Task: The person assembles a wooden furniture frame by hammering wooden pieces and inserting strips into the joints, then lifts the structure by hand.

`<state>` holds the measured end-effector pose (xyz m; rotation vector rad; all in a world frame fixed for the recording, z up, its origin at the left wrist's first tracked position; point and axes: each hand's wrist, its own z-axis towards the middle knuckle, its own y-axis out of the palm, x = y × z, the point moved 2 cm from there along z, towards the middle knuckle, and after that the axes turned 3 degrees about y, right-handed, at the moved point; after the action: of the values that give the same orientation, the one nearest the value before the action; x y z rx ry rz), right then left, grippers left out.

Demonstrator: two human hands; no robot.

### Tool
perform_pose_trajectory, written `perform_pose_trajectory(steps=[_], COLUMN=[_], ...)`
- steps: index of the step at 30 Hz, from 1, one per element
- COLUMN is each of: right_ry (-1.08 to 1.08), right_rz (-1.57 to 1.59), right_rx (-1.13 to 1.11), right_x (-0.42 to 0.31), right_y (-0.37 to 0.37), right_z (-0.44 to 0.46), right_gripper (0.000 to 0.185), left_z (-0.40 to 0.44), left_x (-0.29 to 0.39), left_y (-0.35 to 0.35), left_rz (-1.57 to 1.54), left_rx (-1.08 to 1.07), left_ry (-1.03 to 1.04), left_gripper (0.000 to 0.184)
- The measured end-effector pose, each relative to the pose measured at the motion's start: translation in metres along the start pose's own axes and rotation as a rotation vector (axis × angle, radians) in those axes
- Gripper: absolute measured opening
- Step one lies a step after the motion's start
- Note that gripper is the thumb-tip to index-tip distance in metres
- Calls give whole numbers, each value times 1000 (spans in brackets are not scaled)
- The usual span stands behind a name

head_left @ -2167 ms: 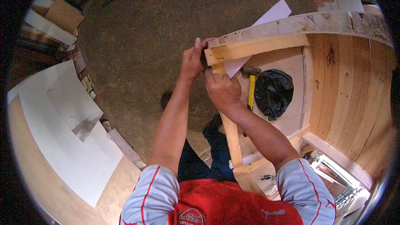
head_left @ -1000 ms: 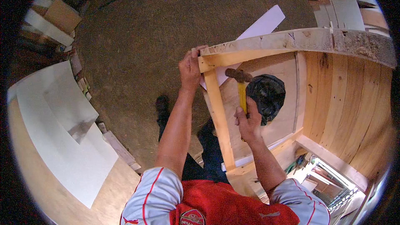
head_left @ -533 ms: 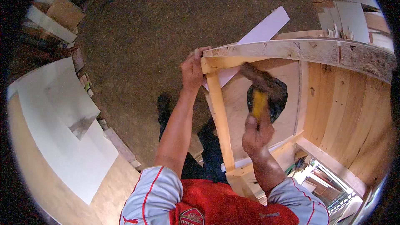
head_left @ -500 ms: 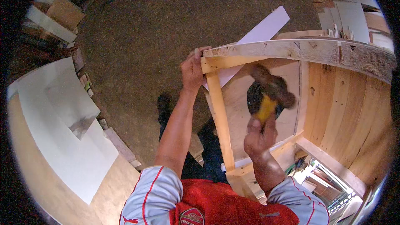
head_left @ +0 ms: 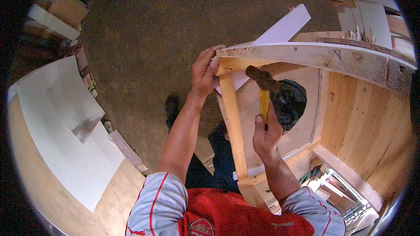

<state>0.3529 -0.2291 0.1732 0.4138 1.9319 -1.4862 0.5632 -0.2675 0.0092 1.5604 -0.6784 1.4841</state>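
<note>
My right hand (head_left: 267,136) is closed round the yellow handle of a hammer (head_left: 264,101). Its dark, rusty-looking head is over the inside of the wooden frame (head_left: 233,126), close to the upper left corner. At that corner, my left hand (head_left: 204,73) grips the frame from outside, fingers over the top edge and thumb along the side. A nail-like dark mark shows on the corner's inner face, too small to be sure of. Behind the hammer lies a black bundle (head_left: 292,105) on the plywood panel (head_left: 256,148). A white strip (head_left: 284,26) slants beyond the frame's far rail.
Vertical boards (head_left: 350,118) form the frame's right side. White sheets (head_left: 65,126) lie on a curved wooden surface at left. Wood offcuts (head_left: 59,15) are piled at upper left, with more panels (head_left: 367,15) at upper right. Brown floor (head_left: 175,13) spreads ahead.
The hammer has swung left, its head now nearer the frame's corner and less blurred. My left hand still grips the corner, its thumb more visible. The view of the frame has shifted slightly.
</note>
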Motion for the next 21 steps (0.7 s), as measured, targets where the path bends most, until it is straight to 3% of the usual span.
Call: perform_pose_trajectory(steps=[4,7,10,15,18,21], right_ry=[-89,-24,-150,200,-103,27], right_rz=[-105,-71,-211,0,-159,-22], right_rx=[-57,-70,-27,58,102,-77], right_x=[-3,-8,-14,9,13,-11], right_y=[10,15,15,-9,19,23], right_z=[8,10,15,-29,-11,6], right_gripper=[47,46,45,41,39,42], left_z=[2,1,2,1,0,0], left_x=[2,4,1,1,-2,-3], left_y=[-2,-1,-3,-1,-1,-2], left_rz=[18,17,48,40,35,64], left_rx=[-31,-13,-18,-6,-9,-8], left_ry=[89,62,69,86,63,71], left_gripper=[42,42,42,41,40,39])
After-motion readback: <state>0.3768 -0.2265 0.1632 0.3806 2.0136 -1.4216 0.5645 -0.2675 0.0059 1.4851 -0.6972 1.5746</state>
